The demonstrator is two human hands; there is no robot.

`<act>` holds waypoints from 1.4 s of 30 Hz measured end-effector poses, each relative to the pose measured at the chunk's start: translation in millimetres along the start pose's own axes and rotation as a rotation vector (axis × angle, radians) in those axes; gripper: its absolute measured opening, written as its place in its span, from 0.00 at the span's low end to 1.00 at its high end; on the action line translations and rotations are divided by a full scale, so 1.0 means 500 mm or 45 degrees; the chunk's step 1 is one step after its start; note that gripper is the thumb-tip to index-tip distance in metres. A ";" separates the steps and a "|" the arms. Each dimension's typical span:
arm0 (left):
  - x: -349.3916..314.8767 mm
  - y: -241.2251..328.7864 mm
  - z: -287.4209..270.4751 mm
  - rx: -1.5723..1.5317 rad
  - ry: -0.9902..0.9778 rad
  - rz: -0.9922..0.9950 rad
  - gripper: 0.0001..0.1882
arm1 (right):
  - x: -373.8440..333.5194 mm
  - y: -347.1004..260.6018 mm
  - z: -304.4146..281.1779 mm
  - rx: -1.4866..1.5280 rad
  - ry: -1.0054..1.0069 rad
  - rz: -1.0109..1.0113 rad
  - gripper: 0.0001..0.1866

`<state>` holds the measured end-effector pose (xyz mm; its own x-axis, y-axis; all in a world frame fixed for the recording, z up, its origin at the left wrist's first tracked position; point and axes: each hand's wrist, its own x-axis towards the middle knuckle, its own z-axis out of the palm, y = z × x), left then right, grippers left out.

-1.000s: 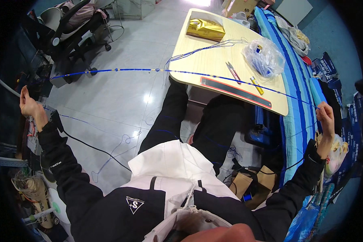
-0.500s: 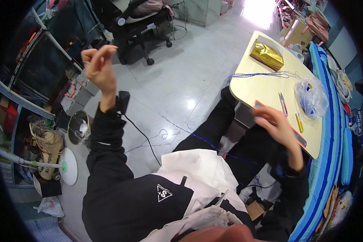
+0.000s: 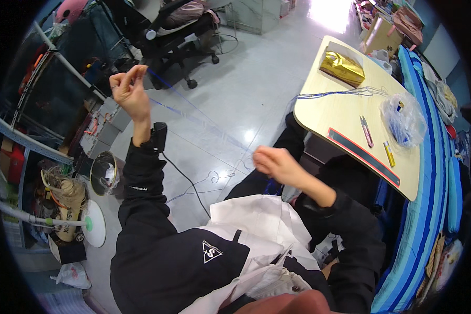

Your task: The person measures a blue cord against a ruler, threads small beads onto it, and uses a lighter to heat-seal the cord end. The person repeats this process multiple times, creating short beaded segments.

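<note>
Looked down on a grey floor (image 3: 204, 136) across the middle of the frame, a striped bed (image 3: 414, 230) along the right edge, a pale table (image 3: 319, 118) at the upper right, and a black chair (image 3: 167, 47) at the upper left. Had on the table a clear bag (image 3: 404, 123) toward its right side, a gold packet (image 3: 343, 69) toward its far end, and a dark ruler (image 3: 362, 155) along its near edge. Held the left hand (image 3: 131, 93) up at the upper left, with fingertips pinched together on a blue strand (image 3: 159, 78). Held the right hand (image 3: 278, 166) at the centre, with fingers curled closed on the strand, slightly blurred. Kept the strand slanting between both hands, above the floor. Had snips (image 3: 369, 135) and a yellow tube (image 3: 389, 155) on the table between bag and ruler.
</note>
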<state>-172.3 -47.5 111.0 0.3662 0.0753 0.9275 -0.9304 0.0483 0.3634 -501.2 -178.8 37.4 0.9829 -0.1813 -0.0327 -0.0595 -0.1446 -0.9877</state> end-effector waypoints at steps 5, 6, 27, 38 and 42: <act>-0.038 -0.055 -0.012 0.044 -0.027 -0.158 0.06 | -0.105 -0.011 -0.122 0.083 0.117 0.188 0.13; -0.045 -0.060 -0.011 0.021 -0.048 -0.176 0.06 | -0.128 -0.013 -0.134 0.074 0.136 0.181 0.12; -0.136 0.262 0.076 -0.365 -0.848 0.043 0.12 | 0.037 -0.075 -0.029 -0.214 0.419 -0.434 0.22; -0.440 0.377 0.218 -1.704 -1.104 -1.448 0.08 | -0.043 -0.134 -0.134 0.639 0.682 0.025 0.07; -0.485 0.438 0.215 -1.949 -1.441 -1.786 0.11 | -0.093 -0.113 -0.204 0.724 0.892 -0.138 0.05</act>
<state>-466.8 -162.3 -25.0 -0.1223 -0.9835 0.1332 0.6445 0.0234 0.7642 -561.5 -261.4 110.1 0.6358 -0.7716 -0.0180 0.3047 0.2724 -0.9126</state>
